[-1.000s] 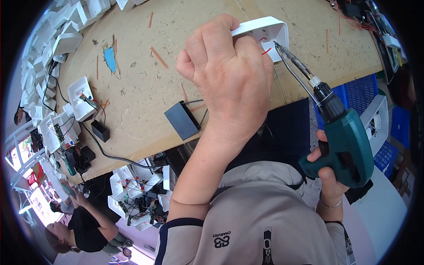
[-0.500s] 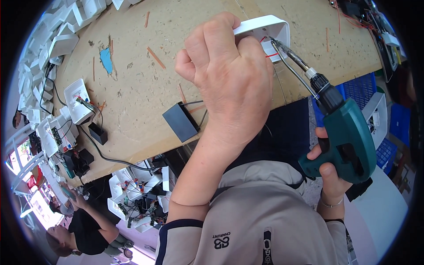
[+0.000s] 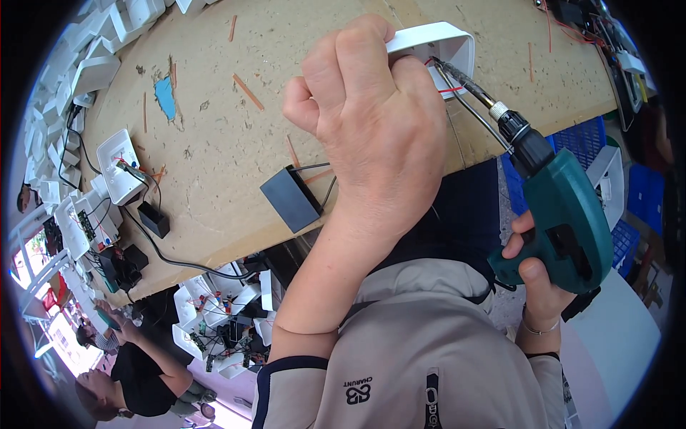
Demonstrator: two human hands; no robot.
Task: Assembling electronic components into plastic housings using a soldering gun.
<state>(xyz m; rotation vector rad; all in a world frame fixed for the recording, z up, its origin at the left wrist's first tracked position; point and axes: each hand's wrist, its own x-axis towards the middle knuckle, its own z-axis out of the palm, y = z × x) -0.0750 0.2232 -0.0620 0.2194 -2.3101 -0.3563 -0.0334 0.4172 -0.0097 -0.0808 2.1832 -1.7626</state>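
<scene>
My left hand (image 3: pixel 382 118) is closed around the near side of a white plastic housing (image 3: pixel 432 37), tilted up above the table. Red wires (image 3: pixel 449 90) show inside it; the rest of its inside is hidden behind my fingers. In my right hand (image 3: pixel 537 275) is a green soldering gun (image 3: pixel 572 214), gripped by its handle with a finger at the trigger. Its dark hot tip and a thin metal feed tube meet at the wires within the housing. A dark grey box (image 3: pixel 291 200) with a black cable lies at the table's near edge, below my left wrist.
Another open white housing (image 3: pixel 120 164) with a circuit board and a small black box (image 3: pixel 153 218) sits on the left. White housings (image 3: pixel 100 71) are piled at far left. Below the table edge are more housings with boards (image 3: pixel 221 314). A co-worker (image 3: pixel 136 372) is at lower left.
The housing and my left hand have shifted very slightly right. The soldering gun has moved a little, its tip still inside the housing.
</scene>
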